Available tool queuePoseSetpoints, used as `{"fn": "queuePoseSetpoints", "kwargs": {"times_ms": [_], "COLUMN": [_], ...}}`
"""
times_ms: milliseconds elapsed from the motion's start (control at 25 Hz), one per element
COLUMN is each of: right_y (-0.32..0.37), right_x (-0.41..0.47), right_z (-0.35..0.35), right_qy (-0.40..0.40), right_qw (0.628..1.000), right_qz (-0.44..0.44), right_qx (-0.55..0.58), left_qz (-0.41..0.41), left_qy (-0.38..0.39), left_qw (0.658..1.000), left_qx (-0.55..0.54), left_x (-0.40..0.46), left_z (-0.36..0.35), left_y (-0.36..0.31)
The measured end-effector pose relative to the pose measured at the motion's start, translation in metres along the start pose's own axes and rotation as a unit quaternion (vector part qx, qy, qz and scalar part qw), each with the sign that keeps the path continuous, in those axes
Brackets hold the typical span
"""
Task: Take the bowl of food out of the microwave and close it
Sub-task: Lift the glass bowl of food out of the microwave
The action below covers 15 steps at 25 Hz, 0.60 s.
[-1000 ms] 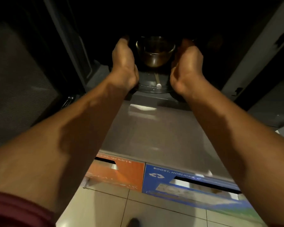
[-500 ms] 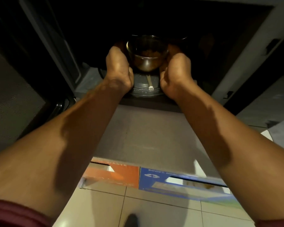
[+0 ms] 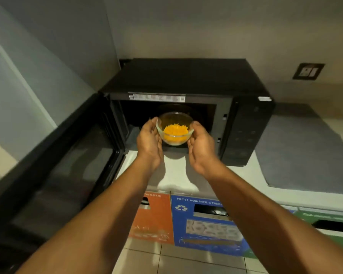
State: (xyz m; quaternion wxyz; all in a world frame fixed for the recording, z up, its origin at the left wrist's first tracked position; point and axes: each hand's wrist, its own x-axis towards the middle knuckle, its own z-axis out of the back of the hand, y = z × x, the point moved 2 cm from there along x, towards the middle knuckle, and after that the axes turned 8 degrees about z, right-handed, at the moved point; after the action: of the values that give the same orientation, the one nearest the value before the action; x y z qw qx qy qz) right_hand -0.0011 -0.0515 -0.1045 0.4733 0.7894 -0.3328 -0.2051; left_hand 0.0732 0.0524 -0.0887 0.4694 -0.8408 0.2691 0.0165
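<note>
A clear glass bowl (image 3: 174,128) with orange shredded food in it hangs in the air just in front of the mouth of the black microwave (image 3: 188,80). My left hand (image 3: 150,140) cups its left side and my right hand (image 3: 201,143) cups its right side. The bowl stays upright, above the white counter's front strip. The microwave door (image 3: 53,167) is swung wide open to the left, its dark window facing me. The cavity behind the bowl is dark.
A grey mat (image 3: 299,149) lies on the white counter (image 3: 176,178) right of the microwave. Orange (image 3: 152,216), blue (image 3: 204,224) and green (image 3: 325,220) waste bin fronts sit below the counter. A wall socket (image 3: 308,71) is at the upper right.
Both hands closed around the bowl inside the cavity and drew it out toward me, past the opening. My head pulled back and up, so the whole microwave shows.
</note>
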Motion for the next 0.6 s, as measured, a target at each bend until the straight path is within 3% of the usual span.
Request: {"fn": "queuePoseSetpoints", "kwargs": {"times_ms": [240, 600], "right_y": [0.044, 0.077], "right_x": [-0.063, -0.094], "right_z": [0.015, 0.119], "right_qy": [-0.007, -0.171], "right_qw": [0.999, 0.982], "right_qz": [0.018, 0.05], "right_qx": [-0.034, -0.067], "left_qz": [0.036, 0.099], "left_qy": [0.008, 0.116], "left_qw": [0.999, 0.984], "left_qx": [0.022, 0.095], "left_x": [-0.06, -0.096], "left_z": [-0.014, -0.084], "left_y": [-0.003, 0.081]}}
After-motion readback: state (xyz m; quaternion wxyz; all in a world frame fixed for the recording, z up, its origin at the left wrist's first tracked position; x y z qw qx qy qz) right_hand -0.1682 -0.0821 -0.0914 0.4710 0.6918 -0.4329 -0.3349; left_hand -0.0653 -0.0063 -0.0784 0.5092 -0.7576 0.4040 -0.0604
